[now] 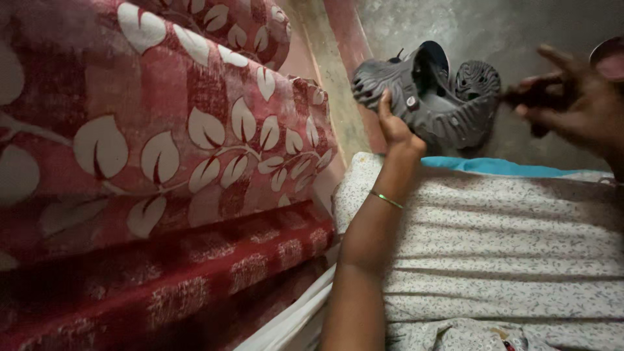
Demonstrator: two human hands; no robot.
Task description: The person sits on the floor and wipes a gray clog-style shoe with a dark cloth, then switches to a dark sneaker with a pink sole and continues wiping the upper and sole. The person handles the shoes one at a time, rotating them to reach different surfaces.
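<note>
**Grey clog lifted in your left hand, dark object in your right**

Fingers first. Your left hand is wrapped onto the side of a grey clog; the thumb stands up along its near wall at about 11 o'clock from your wrist, and the other fingers are hidden behind the shoe, so you hold it by a clasp rather than a pinch. Your right hand is blurred at 3 o'clock. Its fingers look partly spread and curled about a small dark object, but what that object is, and how firmly it is gripped, I cannot tell.

The clog sits off the floor, tilted, its opening turned up and away from you, toe toward 9 o'clock. A second grey clog lies just beside it at 2 o'clock, sole or heel showing; whether the two touch is unclear.

Progress, as a judgement: one shoe is up and steadied, and the dark object is close to it but apart from it. Nothing shows work done on the shoe's surface. The second clog looks unhandled.

Outward: a thin green bangle rings your left wrist. Your lap is covered by pale printed cloth with a turquoise edge at 12 o'clock. A red leaf-patterned cushion fills 9 o'clock. Bare grey floor lies beyond the shoes.
</note>
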